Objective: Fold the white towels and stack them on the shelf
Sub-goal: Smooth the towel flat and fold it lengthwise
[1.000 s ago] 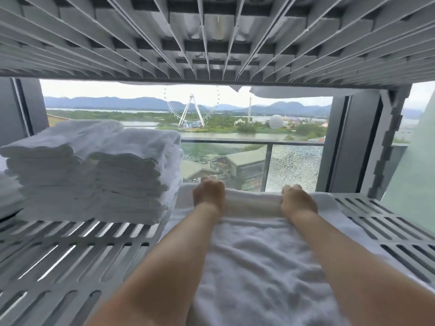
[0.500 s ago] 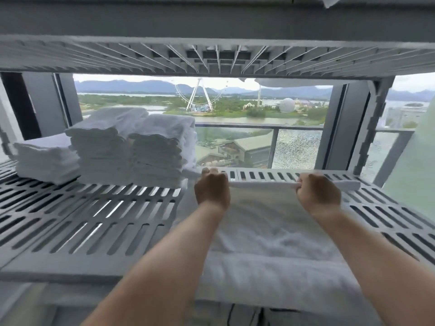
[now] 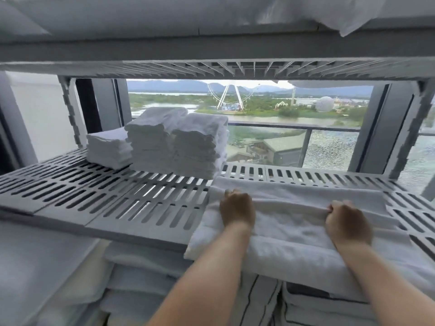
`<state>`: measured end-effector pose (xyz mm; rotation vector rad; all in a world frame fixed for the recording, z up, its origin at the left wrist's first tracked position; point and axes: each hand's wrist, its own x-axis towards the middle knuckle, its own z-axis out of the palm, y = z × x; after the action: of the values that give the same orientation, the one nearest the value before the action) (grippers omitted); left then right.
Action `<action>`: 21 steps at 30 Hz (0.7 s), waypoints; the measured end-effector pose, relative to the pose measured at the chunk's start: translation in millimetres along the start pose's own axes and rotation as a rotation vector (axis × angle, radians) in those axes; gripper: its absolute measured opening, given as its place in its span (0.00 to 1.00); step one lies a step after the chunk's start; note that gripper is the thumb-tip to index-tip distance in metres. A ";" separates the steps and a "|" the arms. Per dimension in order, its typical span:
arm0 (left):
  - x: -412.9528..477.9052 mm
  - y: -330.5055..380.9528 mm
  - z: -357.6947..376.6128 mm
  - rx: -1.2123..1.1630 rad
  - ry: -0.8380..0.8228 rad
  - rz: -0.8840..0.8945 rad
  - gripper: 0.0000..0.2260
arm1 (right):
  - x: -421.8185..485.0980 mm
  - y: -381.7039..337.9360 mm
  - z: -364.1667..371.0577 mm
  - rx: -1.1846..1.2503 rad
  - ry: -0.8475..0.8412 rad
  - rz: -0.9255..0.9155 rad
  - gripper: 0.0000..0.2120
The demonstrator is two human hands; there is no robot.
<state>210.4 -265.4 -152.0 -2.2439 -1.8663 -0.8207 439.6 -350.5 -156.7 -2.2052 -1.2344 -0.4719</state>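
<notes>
A large white towel lies across the right part of the grey slotted shelf, its front edge hanging over the shelf's lip. My left hand grips a raised fold of the towel near its left end, fingers curled into the cloth. My right hand pinches the same fold near the right end. At the back left of the shelf stand stacks of folded white towels, with a lower stack to their left.
Another slotted shelf runs close overhead, with cloth hanging over its right edge. More folded linen fills the level below. Behind the shelf is a window with a balcony rail. Grey uprights frame the shelf's sides.
My view has pulled back and dropped. Both hands have drawn the towel's gripped fold from the shelf's back toward the front, laying cloth over itself.
</notes>
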 end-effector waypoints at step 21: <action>-1.5 -3.2 -6.6 -0.014 0.067 -0.114 0.17 | 0.8 1.1 -3.9 -0.147 0.046 0.067 0.11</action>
<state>205.1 -268.7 -147.9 -2.1061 -1.9792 -0.9164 440.8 -352.8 -153.5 -2.3374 -1.1297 -0.5997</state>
